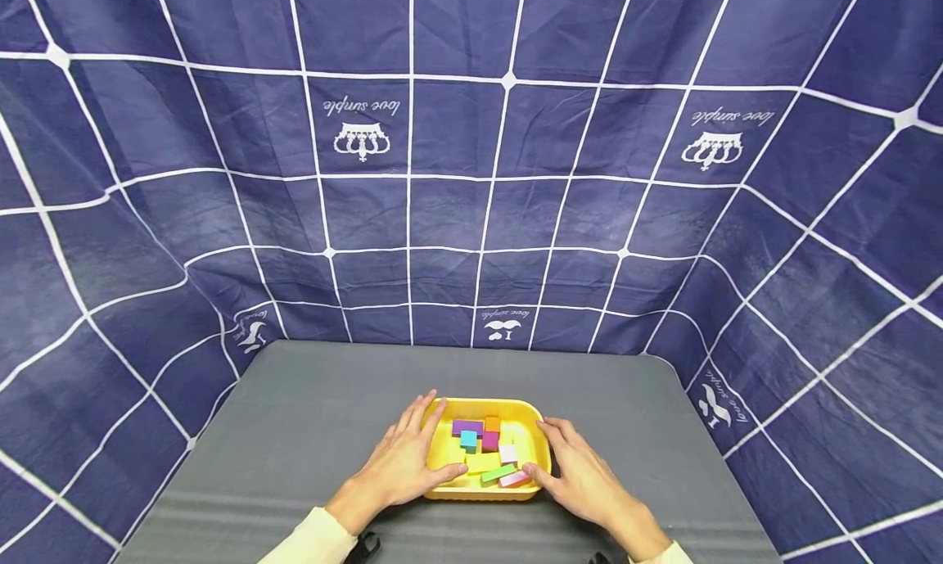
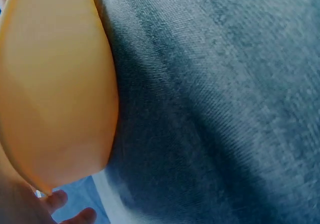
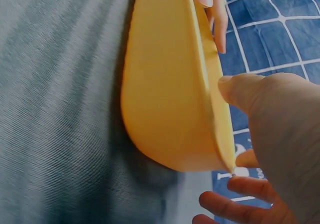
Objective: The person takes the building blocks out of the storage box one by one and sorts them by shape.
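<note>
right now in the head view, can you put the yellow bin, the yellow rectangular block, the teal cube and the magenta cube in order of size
Largest to smallest, as they look there:
1. Yellow bin
2. Yellow rectangular block
3. Teal cube and magenta cube: too alike to rank

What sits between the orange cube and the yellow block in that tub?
A magenta cube lies between the orange cube and the yellow block in the tub; the head view shows it.
</note>
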`<state>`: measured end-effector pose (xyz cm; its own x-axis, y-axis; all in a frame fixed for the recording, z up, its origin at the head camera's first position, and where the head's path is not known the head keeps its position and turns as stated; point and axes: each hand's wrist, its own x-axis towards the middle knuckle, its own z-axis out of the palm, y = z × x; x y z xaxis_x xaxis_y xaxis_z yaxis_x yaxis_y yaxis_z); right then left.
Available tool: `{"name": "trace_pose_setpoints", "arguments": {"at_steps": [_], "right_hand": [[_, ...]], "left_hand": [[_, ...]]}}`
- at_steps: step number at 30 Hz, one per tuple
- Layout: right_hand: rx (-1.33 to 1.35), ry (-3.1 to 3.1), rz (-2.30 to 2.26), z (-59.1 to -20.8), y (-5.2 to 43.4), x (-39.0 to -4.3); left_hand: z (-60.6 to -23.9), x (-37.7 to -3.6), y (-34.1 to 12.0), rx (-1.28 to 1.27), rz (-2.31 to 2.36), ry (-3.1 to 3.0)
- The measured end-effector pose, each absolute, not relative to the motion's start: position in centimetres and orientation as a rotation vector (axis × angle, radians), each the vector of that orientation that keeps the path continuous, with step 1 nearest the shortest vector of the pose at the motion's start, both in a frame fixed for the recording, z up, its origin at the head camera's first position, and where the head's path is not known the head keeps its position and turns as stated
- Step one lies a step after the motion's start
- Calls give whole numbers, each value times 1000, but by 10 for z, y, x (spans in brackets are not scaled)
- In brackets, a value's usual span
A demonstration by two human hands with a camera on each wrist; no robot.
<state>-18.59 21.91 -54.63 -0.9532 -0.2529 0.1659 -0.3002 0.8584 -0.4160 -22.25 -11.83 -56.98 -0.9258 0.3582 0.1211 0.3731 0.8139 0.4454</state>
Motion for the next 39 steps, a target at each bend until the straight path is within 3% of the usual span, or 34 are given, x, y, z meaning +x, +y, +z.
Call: {"name": "trace_pose_setpoints", "arguments": {"at_steps": [20, 39], "right_hand": [[1039, -2901, 506, -504, 195, -240], [1429, -2952, 440, -516, 134, -281]], "left_hand": [[-576, -221, -115, -529, -759, -2959], [-582, -222, -116, -517, -789, -2967]]}}
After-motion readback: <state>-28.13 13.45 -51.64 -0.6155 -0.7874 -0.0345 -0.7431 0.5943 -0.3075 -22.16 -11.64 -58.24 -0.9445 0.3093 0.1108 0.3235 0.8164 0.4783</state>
